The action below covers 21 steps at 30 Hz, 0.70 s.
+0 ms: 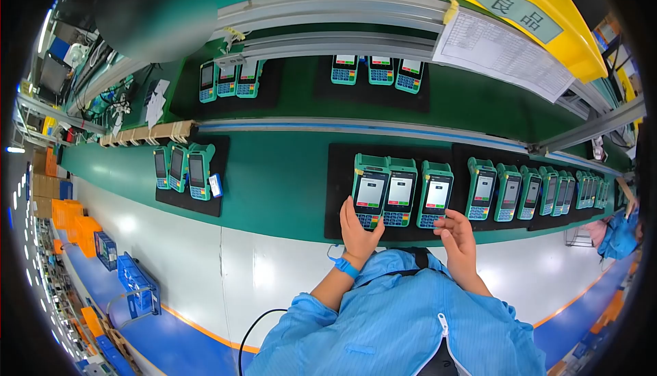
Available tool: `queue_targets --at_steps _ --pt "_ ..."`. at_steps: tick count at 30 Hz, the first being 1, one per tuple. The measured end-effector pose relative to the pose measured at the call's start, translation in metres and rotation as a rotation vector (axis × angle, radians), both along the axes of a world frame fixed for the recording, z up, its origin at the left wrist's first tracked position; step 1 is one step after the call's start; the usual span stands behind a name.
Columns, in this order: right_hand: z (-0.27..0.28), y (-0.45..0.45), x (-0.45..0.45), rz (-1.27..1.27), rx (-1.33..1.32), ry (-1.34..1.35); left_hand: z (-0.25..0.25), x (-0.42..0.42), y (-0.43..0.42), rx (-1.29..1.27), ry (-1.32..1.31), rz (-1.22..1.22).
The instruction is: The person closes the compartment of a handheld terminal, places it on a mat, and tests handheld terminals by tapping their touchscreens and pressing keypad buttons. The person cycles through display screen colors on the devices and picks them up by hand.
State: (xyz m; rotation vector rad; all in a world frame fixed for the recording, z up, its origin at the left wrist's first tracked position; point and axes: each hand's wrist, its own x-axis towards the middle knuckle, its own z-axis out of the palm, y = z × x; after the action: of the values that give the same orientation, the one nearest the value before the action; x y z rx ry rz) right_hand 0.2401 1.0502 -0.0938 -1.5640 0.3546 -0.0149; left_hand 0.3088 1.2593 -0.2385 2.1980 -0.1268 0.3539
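Three green handheld terminals with lit screens lie side by side on a black mat (339, 171) in front of me. My left hand (360, 234) is at the lower part of the leftmost terminal (370, 188), its fingers and thumb apart around the bottom edge. The middle terminal (400, 191) lies close against it. My right hand (457, 239) is beside the lower right corner of the third terminal (436, 195), fingers bent and thumb apart, with nothing seen in it. A blue band circles my left wrist.
A row of similar terminals (506, 192) runs to the right. More terminals (177, 168) lie on a mat at the left, others on the shelf behind (382, 69). A metal rail (328, 10) and yellow bin (575, 41) overhang the bench. At far right is another person (618, 234).
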Motion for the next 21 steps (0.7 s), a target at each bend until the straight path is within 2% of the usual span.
queue_targets --at_steps 5,9,15,18,21 --pt "0.002 0.003 0.004 0.030 -0.021 0.032 -0.003 0.006 0.002 -0.027 -0.018 -0.003" --pt "-0.001 0.008 0.010 0.051 -0.012 0.034 0.021 0.012 0.005 -0.091 0.008 -0.014" --pt "0.020 0.023 0.029 0.149 -0.019 -0.046 0.125 0.017 0.020 -0.113 -0.098 -0.067" --pt "0.049 0.037 0.039 0.233 -0.093 -0.205 0.187 0.004 0.033 -0.088 -0.112 -0.138" --pt "0.083 0.045 0.048 0.363 -0.101 -0.418 0.218 -0.010 0.045 -0.138 -0.082 -0.172"
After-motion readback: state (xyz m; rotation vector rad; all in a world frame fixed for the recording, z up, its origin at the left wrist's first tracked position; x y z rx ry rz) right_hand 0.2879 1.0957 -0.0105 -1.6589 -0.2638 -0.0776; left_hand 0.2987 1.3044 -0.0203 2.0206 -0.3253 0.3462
